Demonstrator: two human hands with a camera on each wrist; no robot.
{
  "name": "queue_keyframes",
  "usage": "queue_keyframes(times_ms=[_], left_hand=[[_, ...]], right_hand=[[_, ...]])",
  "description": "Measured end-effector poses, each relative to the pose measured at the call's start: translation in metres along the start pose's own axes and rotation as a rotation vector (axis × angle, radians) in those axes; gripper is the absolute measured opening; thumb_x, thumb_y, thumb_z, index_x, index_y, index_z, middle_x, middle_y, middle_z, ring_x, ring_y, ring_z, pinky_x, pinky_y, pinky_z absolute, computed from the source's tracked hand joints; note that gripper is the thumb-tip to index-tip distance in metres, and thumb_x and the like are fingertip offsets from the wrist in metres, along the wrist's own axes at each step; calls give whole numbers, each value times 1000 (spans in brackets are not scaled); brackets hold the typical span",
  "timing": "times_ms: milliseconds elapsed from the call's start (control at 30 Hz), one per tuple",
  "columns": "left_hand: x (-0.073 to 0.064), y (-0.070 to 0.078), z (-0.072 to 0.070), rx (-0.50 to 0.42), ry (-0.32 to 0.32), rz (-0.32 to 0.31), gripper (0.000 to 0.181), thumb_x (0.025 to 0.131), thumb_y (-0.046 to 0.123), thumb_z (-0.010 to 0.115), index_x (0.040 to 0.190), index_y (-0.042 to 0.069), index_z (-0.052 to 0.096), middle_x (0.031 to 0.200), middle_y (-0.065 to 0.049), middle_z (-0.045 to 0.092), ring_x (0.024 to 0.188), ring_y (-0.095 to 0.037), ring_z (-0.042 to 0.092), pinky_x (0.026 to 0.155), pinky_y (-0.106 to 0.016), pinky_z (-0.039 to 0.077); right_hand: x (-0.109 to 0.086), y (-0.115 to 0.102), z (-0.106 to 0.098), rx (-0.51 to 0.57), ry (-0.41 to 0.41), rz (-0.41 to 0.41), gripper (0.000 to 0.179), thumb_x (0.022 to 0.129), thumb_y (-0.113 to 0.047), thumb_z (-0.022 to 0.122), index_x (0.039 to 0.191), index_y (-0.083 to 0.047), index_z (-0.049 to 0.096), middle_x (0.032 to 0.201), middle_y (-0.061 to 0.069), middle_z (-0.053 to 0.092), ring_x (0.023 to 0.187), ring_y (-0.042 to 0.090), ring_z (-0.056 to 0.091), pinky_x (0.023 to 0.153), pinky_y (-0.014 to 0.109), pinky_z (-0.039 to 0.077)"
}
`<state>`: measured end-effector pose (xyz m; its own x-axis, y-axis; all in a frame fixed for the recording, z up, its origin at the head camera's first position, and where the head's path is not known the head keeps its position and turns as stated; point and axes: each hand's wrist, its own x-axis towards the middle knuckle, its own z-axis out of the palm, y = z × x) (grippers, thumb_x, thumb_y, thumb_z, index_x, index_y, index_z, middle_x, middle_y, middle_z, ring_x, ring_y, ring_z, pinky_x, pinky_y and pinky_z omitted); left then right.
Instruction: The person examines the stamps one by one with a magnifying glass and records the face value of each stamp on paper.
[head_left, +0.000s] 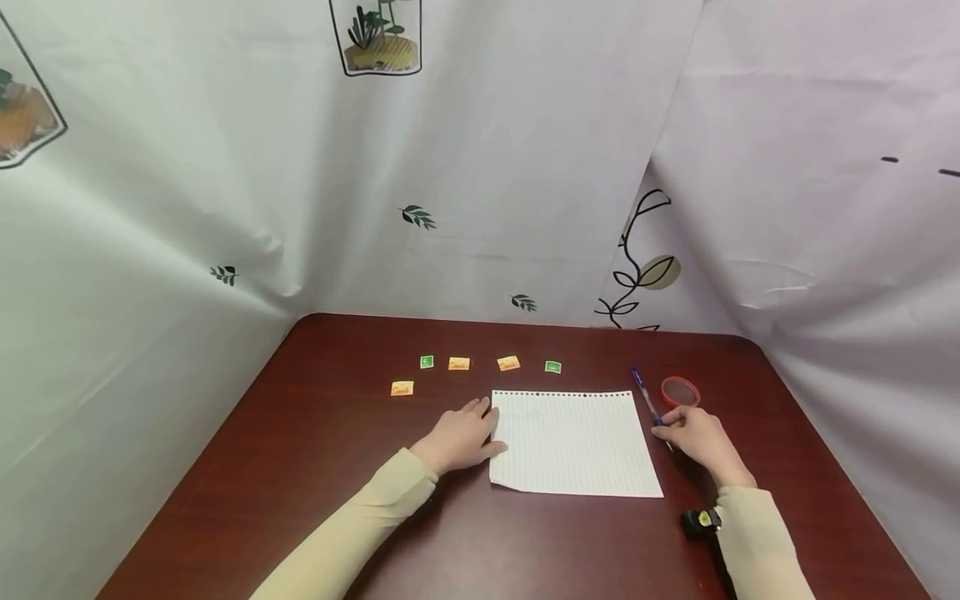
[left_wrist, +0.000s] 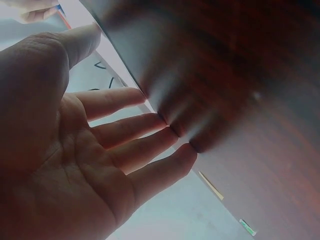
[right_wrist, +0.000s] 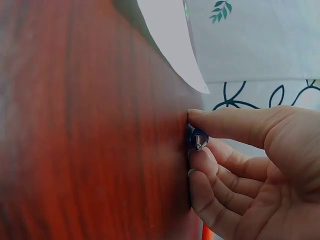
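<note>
A sheet of lined paper (head_left: 573,450) with punched holes along its far edge lies on the table. My left hand (head_left: 459,439) rests at its left edge, fingers fairly straight, the thumb over the paper's border. In the left wrist view the fingertips (left_wrist: 187,150) press down on the tabletop. Right of the sheet lies a blue pen (head_left: 645,394), its clear barrel pointing toward me. My right hand (head_left: 703,442) pinches it near the front, with the thumb on one side and fingers on the other. The pen's tip (right_wrist: 199,144) shows between them in the right wrist view.
A red ring-shaped item (head_left: 681,392) lies just beyond my right hand. Several small orange stickers (head_left: 459,364) and green stickers (head_left: 552,367) are spread behind the paper. White printed cloth (head_left: 480,275) hangs around the dark red table (head_left: 337,467).
</note>
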<state>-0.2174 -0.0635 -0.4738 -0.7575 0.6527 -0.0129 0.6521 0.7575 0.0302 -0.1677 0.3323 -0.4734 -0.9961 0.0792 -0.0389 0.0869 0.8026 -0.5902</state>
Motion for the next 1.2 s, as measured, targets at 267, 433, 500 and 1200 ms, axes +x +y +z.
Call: queue_keyframes(times_ms=[267, 433, 500, 1200], left_hand=[[-2, 2, -1, -7, 17, -2, 62, 98, 49, 61, 139, 1, 59, 143, -23, 55, 133, -35, 53, 93, -46, 55], [-3, 3, -1, -10, 5, -7, 63, 98, 49, 61, 139, 1, 59, 143, -23, 54, 134, -34, 52, 92, -46, 55], [-4, 3, -1, -11, 1, -7, 63, 98, 49, 61, 139, 1, 59, 143, -24, 54, 134, -35, 52, 92, -47, 55], [0, 1, -1, 21, 5, 6, 63, 99, 51, 58, 140, 2, 59, 144, -23, 54, 134, -34, 52, 93, -45, 55]], right_hand=[[0, -4, -4, -11, 1, -9, 34, 87, -21, 77, 100, 8, 66, 74, 4, 66, 69, 18, 59, 63, 35, 48], [-1, -4, -3, -10, -10, -12, 34, 87, -22, 77, 100, 8, 66, 74, 3, 66, 69, 17, 59, 64, 35, 48], [-1, -3, -2, -14, -9, -11, 34, 87, -22, 77, 100, 7, 67, 73, 2, 66, 69, 16, 59, 64, 35, 47], [-3, -2, -1, 30, 1, 24, 35, 89, -24, 75, 102, 7, 67, 79, 3, 68, 71, 17, 60, 66, 35, 47]])
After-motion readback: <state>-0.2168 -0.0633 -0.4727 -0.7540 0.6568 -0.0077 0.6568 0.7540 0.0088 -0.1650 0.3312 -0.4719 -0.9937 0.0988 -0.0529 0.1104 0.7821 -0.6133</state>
